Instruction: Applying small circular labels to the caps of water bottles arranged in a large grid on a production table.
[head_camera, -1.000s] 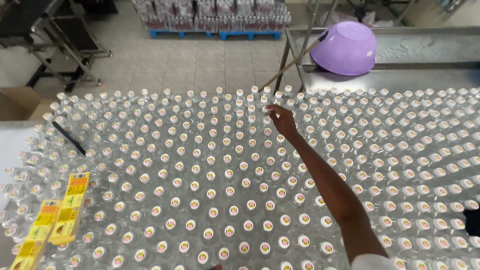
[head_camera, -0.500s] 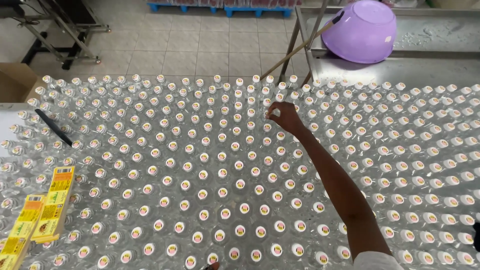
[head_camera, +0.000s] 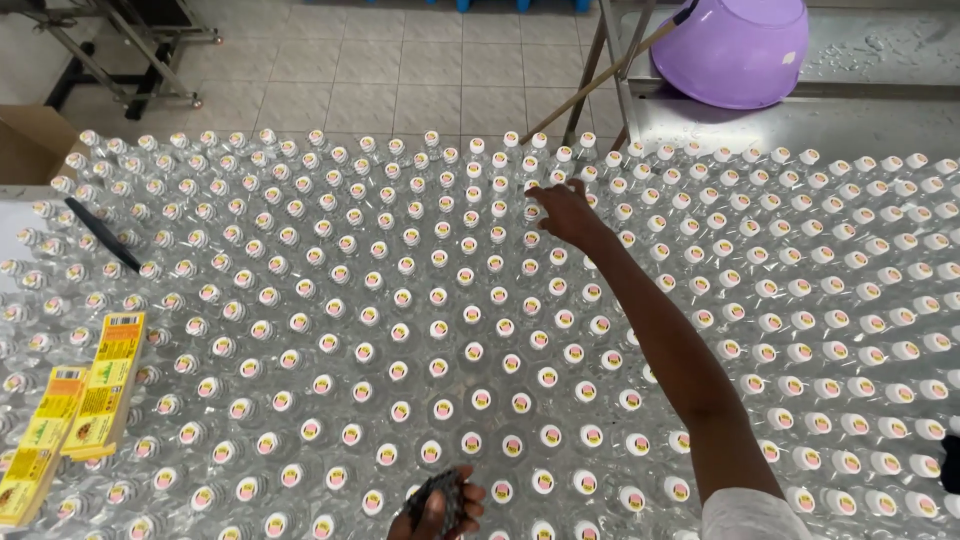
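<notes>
Table packed with upright capped bottles (head_camera: 440, 300), right hand (head_camera: 562, 212) pinching a far cap, left hand (head_camera: 437, 510) gripping a dark object (head_camera: 432, 492).

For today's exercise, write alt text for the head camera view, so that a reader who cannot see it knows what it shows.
A person's right hand reaches far across a dense field of clear capped bottles, fingertips at a cap near the far edge. The left hand holds a small dark object at the near edge. Yellow label strips lie on the bottles at left; a purple basin sits overturned beyond.
</notes>
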